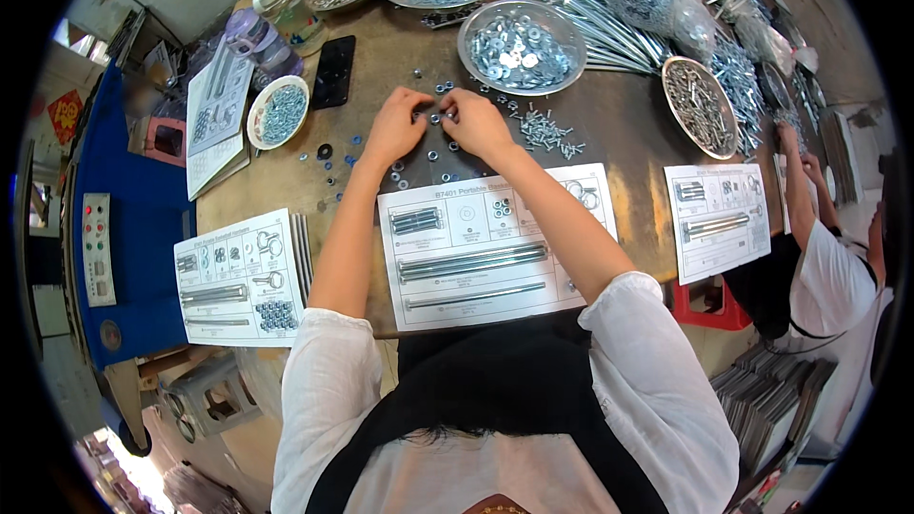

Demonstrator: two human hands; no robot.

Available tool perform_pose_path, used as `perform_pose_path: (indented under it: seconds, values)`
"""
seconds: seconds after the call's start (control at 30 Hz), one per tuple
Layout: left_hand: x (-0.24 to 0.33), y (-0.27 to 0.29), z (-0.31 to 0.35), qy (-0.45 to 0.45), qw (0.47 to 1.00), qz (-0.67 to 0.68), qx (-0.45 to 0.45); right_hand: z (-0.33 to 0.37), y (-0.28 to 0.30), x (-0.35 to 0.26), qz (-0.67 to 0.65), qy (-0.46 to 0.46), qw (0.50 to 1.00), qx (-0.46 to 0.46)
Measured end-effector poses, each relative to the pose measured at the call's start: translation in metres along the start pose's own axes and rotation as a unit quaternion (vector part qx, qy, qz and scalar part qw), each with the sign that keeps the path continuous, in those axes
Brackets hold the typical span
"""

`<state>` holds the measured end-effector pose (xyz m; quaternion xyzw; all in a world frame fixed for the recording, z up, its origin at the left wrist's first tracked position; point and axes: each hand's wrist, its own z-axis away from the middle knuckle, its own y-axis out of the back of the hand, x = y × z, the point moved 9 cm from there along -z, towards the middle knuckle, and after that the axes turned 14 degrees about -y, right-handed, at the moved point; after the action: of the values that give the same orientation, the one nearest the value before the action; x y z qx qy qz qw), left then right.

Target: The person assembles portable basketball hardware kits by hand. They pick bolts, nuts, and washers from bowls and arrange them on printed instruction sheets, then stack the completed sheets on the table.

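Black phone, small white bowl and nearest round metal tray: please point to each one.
Black phone (334,71), head view, middle of its face.
Small white bowl (257,107), head view, left rim.
Nearest round metal tray (568,73), head view, right rim.

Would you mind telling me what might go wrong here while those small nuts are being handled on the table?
The left hand and right hand work over loose nuts scattered on the bare table; a nudge might roll some away or mix them into the screw pile close to the right hand. The metal dish of washers sits just beyond the fingers, so a forward reach may bump it.
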<state>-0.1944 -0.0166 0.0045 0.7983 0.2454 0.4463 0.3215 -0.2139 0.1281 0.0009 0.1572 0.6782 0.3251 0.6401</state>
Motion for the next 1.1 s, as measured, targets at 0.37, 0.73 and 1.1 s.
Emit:
perform_pose_path:
  seconds: [0.37, 0.73, 1.1]
  values:
    - [0.03, 0.007, 0.047, 0.052, 0.986, 0.034, -0.156, 0.028, 0.023, 0.013, -0.007, 0.079, 0.995, -0.06]
    - [0.059, -0.001, 0.052, 0.028, 0.994, 0.018, -0.103, 0.052, 0.043, 0.013, -0.069, 0.045, 0.993, -0.086]
    - [0.069, -0.002, 0.058, 0.016, 1.0, -0.018, -0.006, 0.184, 0.187, 0.145, -0.166, -0.157, 0.973, 0.008]
